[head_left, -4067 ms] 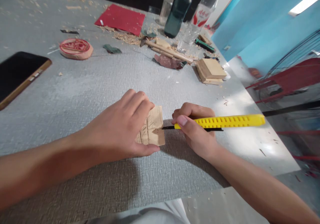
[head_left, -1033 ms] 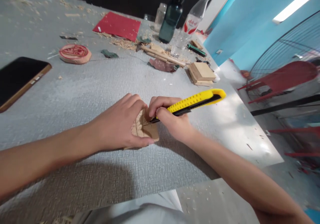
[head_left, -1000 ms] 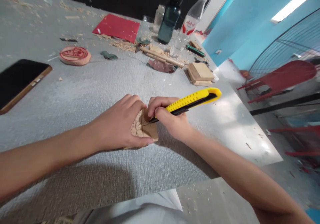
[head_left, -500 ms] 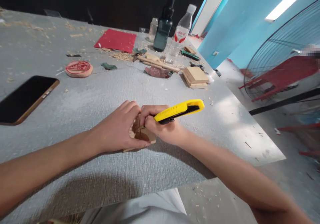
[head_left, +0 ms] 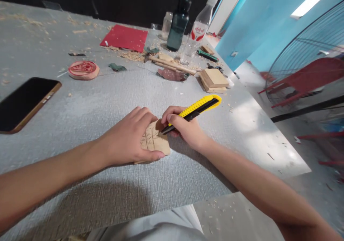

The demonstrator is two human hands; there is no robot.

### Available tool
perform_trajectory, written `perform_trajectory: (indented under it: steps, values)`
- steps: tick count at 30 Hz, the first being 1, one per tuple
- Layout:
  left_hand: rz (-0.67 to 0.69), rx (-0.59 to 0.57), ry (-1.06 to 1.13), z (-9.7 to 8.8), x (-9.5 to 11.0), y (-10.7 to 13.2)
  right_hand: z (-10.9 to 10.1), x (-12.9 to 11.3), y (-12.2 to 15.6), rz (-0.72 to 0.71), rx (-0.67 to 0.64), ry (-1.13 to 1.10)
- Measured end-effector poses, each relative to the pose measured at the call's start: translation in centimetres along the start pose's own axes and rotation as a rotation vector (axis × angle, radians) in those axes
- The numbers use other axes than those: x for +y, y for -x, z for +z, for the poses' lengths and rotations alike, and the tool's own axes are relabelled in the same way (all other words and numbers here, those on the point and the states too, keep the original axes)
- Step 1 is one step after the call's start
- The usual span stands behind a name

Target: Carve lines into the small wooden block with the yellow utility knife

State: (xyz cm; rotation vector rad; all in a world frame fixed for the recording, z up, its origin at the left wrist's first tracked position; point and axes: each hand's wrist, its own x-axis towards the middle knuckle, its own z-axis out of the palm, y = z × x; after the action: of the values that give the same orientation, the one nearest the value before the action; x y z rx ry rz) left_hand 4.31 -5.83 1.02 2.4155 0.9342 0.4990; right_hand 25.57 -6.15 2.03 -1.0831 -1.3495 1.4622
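Observation:
A small pale wooden block (head_left: 160, 145) with carved lines on its top lies on the grey table (head_left: 113, 183). My left hand (head_left: 129, 137) grips it from the left, fingers along the far side and thumb along the near edge. In my right hand (head_left: 186, 128) is a yellow and black utility knife (head_left: 201, 106), its handle slanting up to the right. The knife's front end points down-left at the right part of the block's face; whether the tip touches the wood I cannot tell.
Left lie a phone (head_left: 29, 103) and a round red-faced carved wood piece (head_left: 84, 70). Farther back are red paper (head_left: 125, 37), a dark dropper bottle (head_left: 177, 28), a plastic bottle (head_left: 200, 26), sticks (head_left: 174, 64) and stacked wooden blocks (head_left: 214, 79). A wire fan guard (head_left: 309, 47) stands beyond the table's right edge.
My right hand has shifted slightly right and turned, so the knife's front end and more of the block's carved face now show. My left hand keeps its hold.

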Motion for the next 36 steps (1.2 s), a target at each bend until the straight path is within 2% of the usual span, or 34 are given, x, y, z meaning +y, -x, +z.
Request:
perform_trajectory:
  steps: [8, 24, 29, 36]
  values:
    - [-0.022, -0.003, 0.002, -0.1, -0.1, -0.1, -0.6, 0.7, 0.3, 0.070, 0.018, -0.070]
    - [-0.041, -0.002, 0.019, -0.2, 0.1, -0.1, -1.0, 1.4, 0.3, 0.039, -0.018, -0.130]
    - [-0.045, -0.007, 0.031, -0.2, 0.2, -0.2, -0.8, 1.3, 0.6, 0.032, 0.038, -0.105]
    - [-0.042, -0.010, 0.026, -0.3, 0.2, -0.2, -0.6, 1.1, 1.0, -0.010, 0.028, -0.013]
